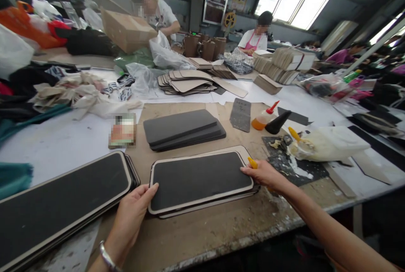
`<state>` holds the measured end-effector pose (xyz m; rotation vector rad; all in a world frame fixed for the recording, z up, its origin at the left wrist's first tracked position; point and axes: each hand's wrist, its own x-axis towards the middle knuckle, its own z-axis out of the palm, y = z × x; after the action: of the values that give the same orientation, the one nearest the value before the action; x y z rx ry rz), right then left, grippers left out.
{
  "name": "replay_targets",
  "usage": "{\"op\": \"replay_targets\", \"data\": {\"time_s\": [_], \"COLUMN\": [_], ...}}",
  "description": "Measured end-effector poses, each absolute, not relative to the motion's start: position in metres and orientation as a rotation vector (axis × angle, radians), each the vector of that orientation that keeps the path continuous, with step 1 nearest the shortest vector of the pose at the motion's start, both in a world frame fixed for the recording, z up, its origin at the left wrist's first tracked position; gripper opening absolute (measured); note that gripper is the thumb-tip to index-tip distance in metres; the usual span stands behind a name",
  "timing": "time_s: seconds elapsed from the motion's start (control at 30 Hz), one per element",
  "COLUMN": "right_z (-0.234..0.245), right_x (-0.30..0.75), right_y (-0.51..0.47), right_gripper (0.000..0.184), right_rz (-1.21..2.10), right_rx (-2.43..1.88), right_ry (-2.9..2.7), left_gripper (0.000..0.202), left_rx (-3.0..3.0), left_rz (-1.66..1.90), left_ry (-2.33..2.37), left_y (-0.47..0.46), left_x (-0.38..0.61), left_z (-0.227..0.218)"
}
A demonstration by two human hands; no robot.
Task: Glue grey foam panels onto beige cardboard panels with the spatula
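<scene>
A dark rectangular panel [199, 181] with rounded corners and a beige border lies on a stack of beige boards [245, 152]. My left hand [134, 206] grips its left edge, thumb on top. At the right edge, my right hand [261, 175] pinches the panel while also holding a yellow-handled tool [252, 162], whose working end is hidden. Behind the panel sits a stack of plain dark grey sheets [183, 126]. To the left is a pile of finished-looking bordered panels [63, 208].
Right of the sheets stand a glue bottle [261, 119] with a red tip and a black cone [278, 122]. A cut-open white container [332, 143] lies on a glue-smeared board [294, 168]. Board stacks [190, 82] and cloth heaps [76, 88] lie farther back. Two co-workers sit beyond.
</scene>
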<state>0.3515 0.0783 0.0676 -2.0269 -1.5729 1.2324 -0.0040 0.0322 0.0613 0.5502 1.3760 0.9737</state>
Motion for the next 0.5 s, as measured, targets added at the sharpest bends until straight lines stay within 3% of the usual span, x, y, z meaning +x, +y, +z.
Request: {"op": "replay_targets", "data": {"time_s": [0.27, 0.5], "right_z": [0.068, 0.081], "right_x": [0.349, 0.346], "right_y": [0.079, 0.071], "right_gripper": [0.03, 0.026], "right_rz": [1.153, 0.799], "right_rx": [-2.074, -1.996], "right_ry": [-1.62, -1.699], "left_gripper": [0.046, 0.047], "left_rx": [0.496, 0.445], "left_rz": [0.966, 1.036], "left_ry": [1.362, 1.385], "left_y": [0.037, 0.038], "left_x": [-0.002, 0.001], "left_z": [0.065, 0.063]}}
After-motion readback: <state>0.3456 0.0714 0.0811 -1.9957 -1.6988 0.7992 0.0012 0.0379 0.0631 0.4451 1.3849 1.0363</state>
